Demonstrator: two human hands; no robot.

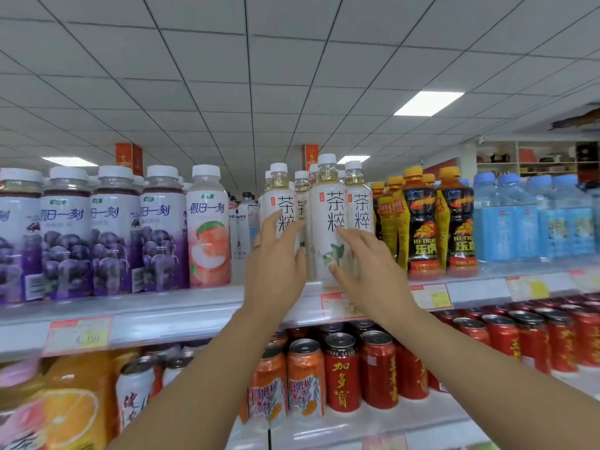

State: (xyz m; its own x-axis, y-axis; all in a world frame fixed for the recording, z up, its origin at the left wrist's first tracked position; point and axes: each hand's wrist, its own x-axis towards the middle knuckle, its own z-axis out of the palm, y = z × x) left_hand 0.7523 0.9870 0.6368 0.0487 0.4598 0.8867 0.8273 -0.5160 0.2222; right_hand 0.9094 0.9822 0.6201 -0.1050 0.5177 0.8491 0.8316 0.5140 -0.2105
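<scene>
At the far left of the upper shelf (181, 316), a row of purple grape bottles (110, 232) stands shoulder to shoulder. It ends in one peach bottle (209, 228). A narrow gap with small clear bottles (246, 216) set deeper follows at 3 o'clock of the peach bottle.

The left hand (276, 264) rises from 6 o'clock on a straight forearm with its back to the camera. Its fingers are spread and nearly straight, so its grip is wide and holds nothing. Its fingertips lie over the label of the left tea bottle (282, 203), and its thumb points to 3 o'clock, close to the front tea bottle (328, 222).

That front tea bottle stands upright at the shelf's front edge, between the two hands and forward of its neighbours. Other tea bottles are packed tightly behind and beside it, leaving free room only toward the camera.

The right hand (367, 267) comes in from 5 o'clock with its palm turned toward the bottle. Its grip is also wide: the fingers reach to 11 o'clock across the label and the thumb lies low on the bottle's front. Whether they press it or just hover, I cannot tell.

At 3 o'clock stand black and yellow energy bottles (422, 222), then blue bottles (532, 219). On the lower shelf, at 6 o'clock, are orange cans (305, 378) and red cans (341, 375).
</scene>
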